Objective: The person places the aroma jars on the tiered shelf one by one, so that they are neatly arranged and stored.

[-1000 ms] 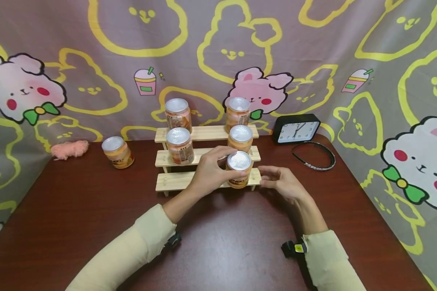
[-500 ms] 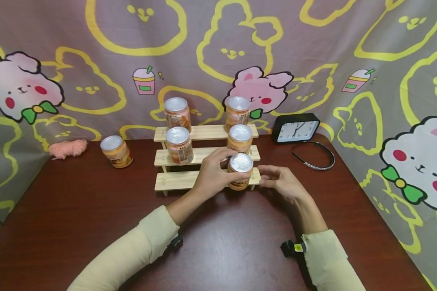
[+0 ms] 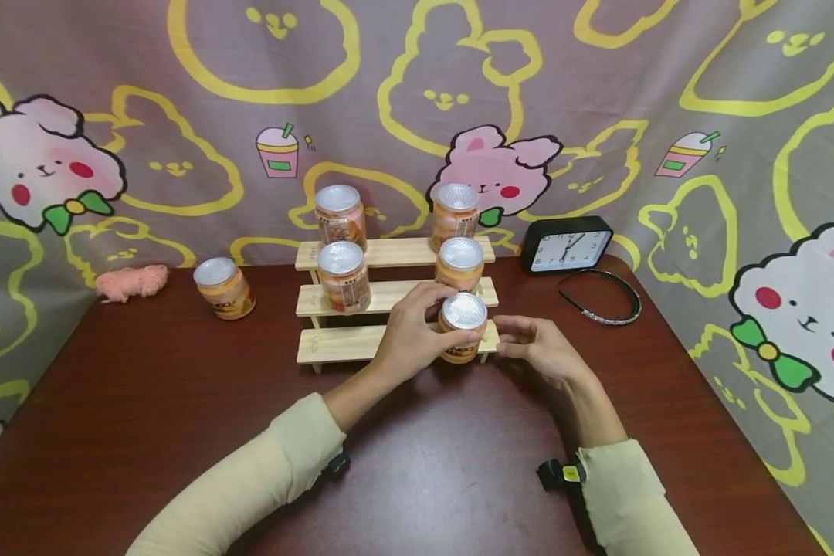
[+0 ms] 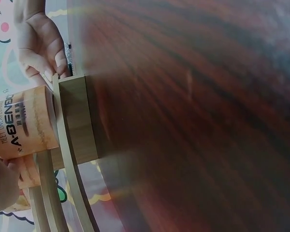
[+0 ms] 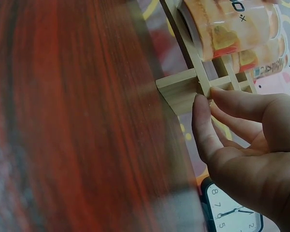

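Note:
In the head view my left hand (image 3: 413,328) grips an orange-labelled can (image 3: 462,332) with a silver lid. The can stands upright at the right end of the bottom step of a three-tier wooden display rack (image 3: 340,345). My right hand (image 3: 545,349) is at that step's right end; in the right wrist view its thumb and fingertips (image 5: 201,101) pinch the board's end. Behind the held can, another can (image 3: 459,266) stands on the middle step, partly hidden. A third can (image 3: 455,224) is above it on the top step.
Two more cans, one on the middle step (image 3: 344,286) and one on the top step (image 3: 340,216), stand at the rack's left. A lone can (image 3: 225,293) and pink yarn (image 3: 132,283) lie farther left. A black clock (image 3: 566,245) and a headband (image 3: 601,300) sit right.
My left hand has shifted the held can slightly to the right along the bottom step. The right hand has stayed at the rack's end.

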The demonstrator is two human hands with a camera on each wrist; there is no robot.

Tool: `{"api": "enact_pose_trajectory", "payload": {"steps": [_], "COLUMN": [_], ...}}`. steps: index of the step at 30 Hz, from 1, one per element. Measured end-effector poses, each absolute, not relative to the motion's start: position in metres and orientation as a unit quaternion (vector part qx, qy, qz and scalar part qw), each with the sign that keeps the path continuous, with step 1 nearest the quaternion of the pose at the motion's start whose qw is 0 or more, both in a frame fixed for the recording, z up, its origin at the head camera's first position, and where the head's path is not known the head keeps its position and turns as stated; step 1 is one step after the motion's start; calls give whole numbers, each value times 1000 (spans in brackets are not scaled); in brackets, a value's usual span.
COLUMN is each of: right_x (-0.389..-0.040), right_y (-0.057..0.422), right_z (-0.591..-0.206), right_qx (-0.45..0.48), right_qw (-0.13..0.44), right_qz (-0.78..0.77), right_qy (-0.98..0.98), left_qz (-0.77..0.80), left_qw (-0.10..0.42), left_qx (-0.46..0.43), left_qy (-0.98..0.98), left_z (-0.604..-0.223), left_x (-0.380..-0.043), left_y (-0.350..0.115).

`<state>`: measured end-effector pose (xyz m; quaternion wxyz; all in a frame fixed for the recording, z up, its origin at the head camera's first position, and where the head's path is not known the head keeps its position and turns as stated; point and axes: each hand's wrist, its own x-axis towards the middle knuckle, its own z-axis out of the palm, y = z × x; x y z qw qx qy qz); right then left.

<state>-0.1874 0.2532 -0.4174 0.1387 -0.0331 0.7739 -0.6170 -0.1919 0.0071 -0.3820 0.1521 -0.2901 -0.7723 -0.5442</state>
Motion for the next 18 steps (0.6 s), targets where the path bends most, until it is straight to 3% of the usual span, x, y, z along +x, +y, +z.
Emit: {"api": "enact_pose_trajectory", "payload": {"steps": [18], "right_x": [-188], "right_y": [252], "right_z": [-418], "right_qx": [-37], "right_qw": [136], "right_qz": [-622], "right_qy": [770], "left_qz": [-583], "left_qw": [135], "left_qx": [-301], "left_qy": [-742], "left_z": [-387], "left_x": [-192], "left_y": [-13]}}
